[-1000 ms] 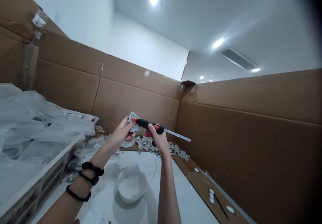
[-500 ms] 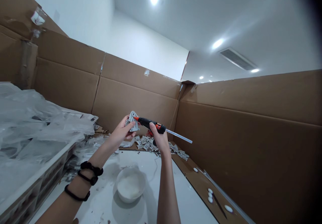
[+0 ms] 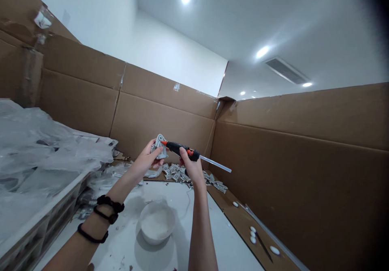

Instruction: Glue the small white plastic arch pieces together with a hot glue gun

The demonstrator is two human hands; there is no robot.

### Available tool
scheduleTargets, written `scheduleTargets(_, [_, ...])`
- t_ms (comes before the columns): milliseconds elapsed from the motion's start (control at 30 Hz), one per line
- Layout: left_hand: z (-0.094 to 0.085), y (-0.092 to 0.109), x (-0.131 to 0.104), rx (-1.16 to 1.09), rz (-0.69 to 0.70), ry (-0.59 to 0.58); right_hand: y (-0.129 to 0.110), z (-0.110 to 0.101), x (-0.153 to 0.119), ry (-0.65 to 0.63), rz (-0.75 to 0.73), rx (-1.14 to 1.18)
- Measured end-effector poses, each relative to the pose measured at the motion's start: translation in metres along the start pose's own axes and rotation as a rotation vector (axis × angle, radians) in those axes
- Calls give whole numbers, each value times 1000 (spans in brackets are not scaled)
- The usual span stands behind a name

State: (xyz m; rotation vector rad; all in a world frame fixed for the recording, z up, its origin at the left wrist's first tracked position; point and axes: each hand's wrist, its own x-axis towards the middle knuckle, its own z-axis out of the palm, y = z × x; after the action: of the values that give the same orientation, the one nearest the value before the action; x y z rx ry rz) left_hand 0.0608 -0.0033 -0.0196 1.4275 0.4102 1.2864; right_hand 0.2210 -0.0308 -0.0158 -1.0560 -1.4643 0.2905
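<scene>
My left hand [image 3: 148,157] holds up a small light-grey moulded part [image 3: 161,147] with a rounded top, its fingers and thumb closed on the edges. In my right hand [image 3: 192,166] is a black and orange hot glue gun [image 3: 178,148], gripped by its handle. The gun's orange nozzle touches or nearly touches the face of the grey part; which, I cannot tell. A clear glue stick [image 3: 215,164] juts out of its back end. Below both hands a white bowl [image 3: 157,223] stands on the white table [image 3: 130,244].
Several similar grey parts [image 3: 176,173] lie heaped behind the hands. Clear plastic bags [image 3: 54,153] cover a slatted crate [image 3: 51,216] at left. On the right cardboard strip are white oval pieces [image 3: 274,250] and a dark thin tool [image 3: 264,246]. Cardboard walls [image 3: 164,117] enclose the table.
Both hands keep almost the same pose, with the glue gun's nozzle still at the grey part. The whole view has shifted very slightly.
</scene>
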Motion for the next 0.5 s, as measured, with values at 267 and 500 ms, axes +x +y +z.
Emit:
scheduleTargets(267, [1,-1,1,-18,9,22,1,0,0,9,12,-4])
scheduleTargets(500, [3,-4,3,-44,37,62,-2,-2,-1,24,-7,-56])
